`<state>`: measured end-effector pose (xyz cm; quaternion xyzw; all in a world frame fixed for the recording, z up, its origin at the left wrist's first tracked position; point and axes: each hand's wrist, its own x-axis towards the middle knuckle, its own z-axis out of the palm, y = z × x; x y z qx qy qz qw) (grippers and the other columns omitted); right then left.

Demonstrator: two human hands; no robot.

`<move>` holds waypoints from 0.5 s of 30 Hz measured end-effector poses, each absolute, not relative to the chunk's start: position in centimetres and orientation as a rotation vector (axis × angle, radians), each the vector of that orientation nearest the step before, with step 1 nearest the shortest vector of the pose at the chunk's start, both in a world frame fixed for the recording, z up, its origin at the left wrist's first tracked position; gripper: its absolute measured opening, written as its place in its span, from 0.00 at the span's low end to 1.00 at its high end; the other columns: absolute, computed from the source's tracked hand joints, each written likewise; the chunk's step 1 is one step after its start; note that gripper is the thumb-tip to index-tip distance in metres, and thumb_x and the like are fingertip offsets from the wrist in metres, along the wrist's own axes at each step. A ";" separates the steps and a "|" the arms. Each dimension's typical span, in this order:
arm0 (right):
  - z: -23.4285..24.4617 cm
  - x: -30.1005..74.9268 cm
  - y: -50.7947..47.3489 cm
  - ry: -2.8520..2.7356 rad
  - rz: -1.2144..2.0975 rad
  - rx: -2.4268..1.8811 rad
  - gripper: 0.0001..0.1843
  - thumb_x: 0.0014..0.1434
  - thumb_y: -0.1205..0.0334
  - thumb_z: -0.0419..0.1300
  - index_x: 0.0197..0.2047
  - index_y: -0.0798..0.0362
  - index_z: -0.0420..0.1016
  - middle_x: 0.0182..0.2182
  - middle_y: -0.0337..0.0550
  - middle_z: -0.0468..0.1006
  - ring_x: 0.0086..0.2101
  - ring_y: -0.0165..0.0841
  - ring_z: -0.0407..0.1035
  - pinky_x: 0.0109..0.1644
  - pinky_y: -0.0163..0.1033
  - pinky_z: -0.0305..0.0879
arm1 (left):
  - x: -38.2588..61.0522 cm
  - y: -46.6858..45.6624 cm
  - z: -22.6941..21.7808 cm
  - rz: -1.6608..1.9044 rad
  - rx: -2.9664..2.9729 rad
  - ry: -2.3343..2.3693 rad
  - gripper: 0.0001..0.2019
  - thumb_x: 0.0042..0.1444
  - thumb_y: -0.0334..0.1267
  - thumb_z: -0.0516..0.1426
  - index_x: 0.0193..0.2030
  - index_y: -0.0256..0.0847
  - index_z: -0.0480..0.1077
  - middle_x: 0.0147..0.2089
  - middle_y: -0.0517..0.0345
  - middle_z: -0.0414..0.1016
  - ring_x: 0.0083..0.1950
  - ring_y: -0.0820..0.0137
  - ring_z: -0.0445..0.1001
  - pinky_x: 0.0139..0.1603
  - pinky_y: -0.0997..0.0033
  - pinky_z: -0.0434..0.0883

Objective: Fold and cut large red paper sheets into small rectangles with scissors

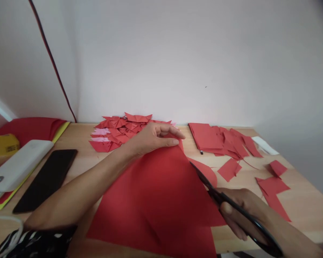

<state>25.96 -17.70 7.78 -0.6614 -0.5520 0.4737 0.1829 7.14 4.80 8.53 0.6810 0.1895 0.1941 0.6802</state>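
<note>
A large sheet of red paper spreads across the middle of the table. My left hand pinches its far edge between thumb and fingers, lifting that part off the wood. In my right hand is a pair of black scissors, closed around the handles. The scissor blades point up and to the left and lie along the right side of the sheet. Whether the blades are parted cannot be made out. Behind my left hand rests a heap of folded red and pink paper pieces.
A stack of red paper squares and several loose red scraps lie to the right. At left are a black phone, a white power bank, a yellow package and more red sheets. A white wall stands behind.
</note>
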 end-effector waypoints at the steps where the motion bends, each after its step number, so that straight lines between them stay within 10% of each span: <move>1: 7.6 26.0 -17.6 -1.556 1.328 -1.860 0.30 0.63 0.35 0.46 0.23 0.51 0.55 0.18 0.35 0.61 0.19 0.26 0.50 0.23 0.35 0.45 | 7.3 5.1 8.3 0.424 1.502 0.415 0.08 0.54 0.34 0.63 0.41 0.39 0.78 0.38 0.57 0.78 0.32 0.78 0.72 0.37 0.78 0.69; 8: 7.8 26.6 -17.3 -1.544 1.150 -1.910 0.27 0.60 0.34 0.52 0.28 0.50 0.68 0.20 0.38 0.69 0.21 0.31 0.61 0.22 0.35 0.58 | 7.2 6.2 7.4 0.359 1.398 0.403 0.06 0.53 0.34 0.63 0.38 0.39 0.79 0.34 0.58 0.78 0.31 0.79 0.72 0.37 0.78 0.68; 15: 7.4 27.5 -18.1 -1.673 0.998 -1.874 0.18 0.65 0.46 0.52 0.52 0.44 0.74 0.43 0.47 0.80 0.42 0.44 0.75 0.41 0.42 0.74 | 6.6 6.7 7.6 0.328 1.443 0.421 0.06 0.52 0.34 0.64 0.38 0.39 0.79 0.37 0.55 0.80 0.34 0.75 0.75 0.38 0.75 0.69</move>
